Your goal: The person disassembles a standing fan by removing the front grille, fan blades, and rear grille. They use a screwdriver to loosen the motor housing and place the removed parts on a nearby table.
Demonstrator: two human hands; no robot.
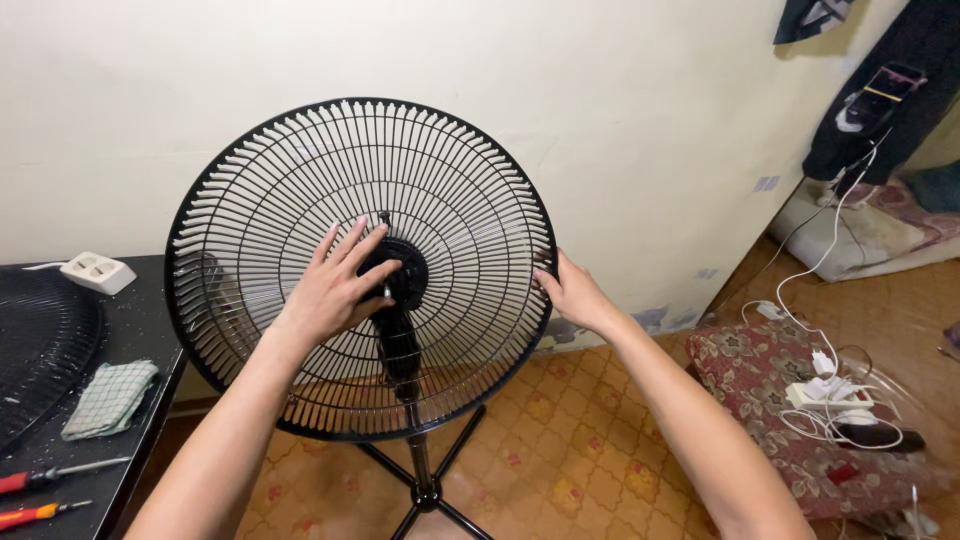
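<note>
Fan grille [450, 180], black wire round on its stand beside the tabletop [140, 330], likely light, springy, easily bent: left hand [335, 290] spread flat, unclenched, over its hub [400, 275], right hand [575, 295] gripping its right rim, best held at rim.

Green cloth [110, 398] beside two screwdrivers [45, 495] (red-handled); white socket block [97, 272] behind.

2 bare hands, left hand [335, 285] and right hand [572, 292]. 1 round black wire fan grille on a stand [250, 200]; 1 more round black grille [40, 340] on the table. 2 red-handled screwdrivers [45, 478]. 1 green checked cloth [110, 398]. 1 white plastic double socket [97, 272].
</note>
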